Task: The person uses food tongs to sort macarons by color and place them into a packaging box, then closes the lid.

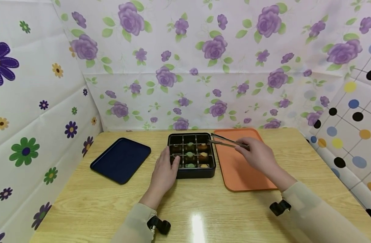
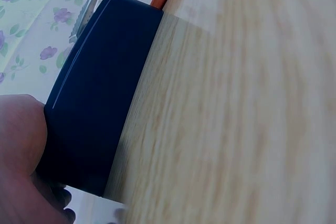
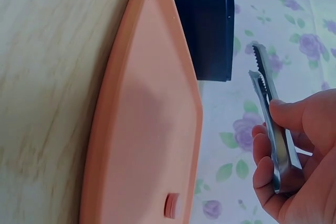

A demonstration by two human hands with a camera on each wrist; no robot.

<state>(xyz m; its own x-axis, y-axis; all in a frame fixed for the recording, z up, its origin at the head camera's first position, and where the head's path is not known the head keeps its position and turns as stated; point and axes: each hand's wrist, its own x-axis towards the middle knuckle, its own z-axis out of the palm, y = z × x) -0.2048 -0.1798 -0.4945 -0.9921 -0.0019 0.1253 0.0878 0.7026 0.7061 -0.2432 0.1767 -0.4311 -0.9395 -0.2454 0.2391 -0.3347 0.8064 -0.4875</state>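
Note:
A dark navy box [image 1: 195, 173] divided into small compartments stands in the middle of the table. Several small round green pieces [image 1: 190, 154] and orange pieces [image 1: 204, 155] sit in its compartments. My left hand [image 1: 164, 170] rests along the box's left side, fingers pointing away and thumb over the near left rim. In my right hand [image 1: 258, 155] I hold metal tongs [image 3: 275, 124] between thumb and fingers. Their serrated tips are slightly apart with nothing between them in the right wrist view. From the head view, the tips overlap the box's back right rim.
An orange tray [image 1: 240, 175] lies right of the box, under my right hand. On it, in the right wrist view, is a small reddish piece [image 3: 171, 205]. To the left lies a flat navy lid or tray [image 1: 121, 160]. Flower-patterned sheets [image 1: 185, 94] enclose the wooden table [image 1: 179, 209].

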